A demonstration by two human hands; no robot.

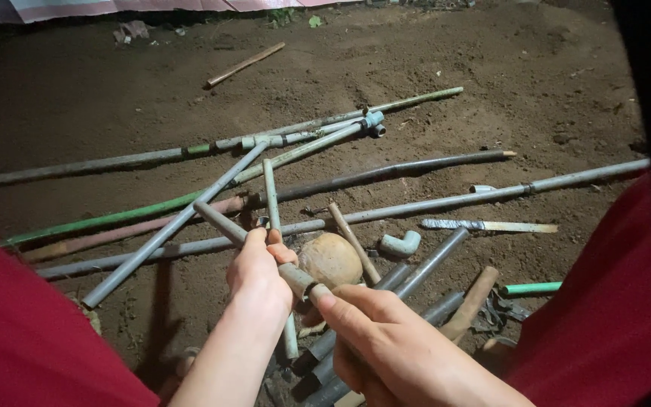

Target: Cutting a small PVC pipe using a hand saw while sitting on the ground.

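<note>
My left hand [256, 267] is closed around a short grey pipe [220, 221] that slants up to the left. My right hand [386, 339] grips the lower end of that same pipe, near a coupling [297, 281] on it. Both hands hover over a heap of pipes on bare soil. A round tan stone [333, 258] lies just behind the hands. My red-clad knees [32, 339] frame the view on both sides.
Long grey, green and dark pipes [386, 212] lie criss-crossed on the dirt ground. A white elbow fitting [401, 245], a blue tee fitting [373, 122], a knife-like blade [484, 225] and a wooden handle [470, 303] lie around. A stick [244, 64] rests farther off.
</note>
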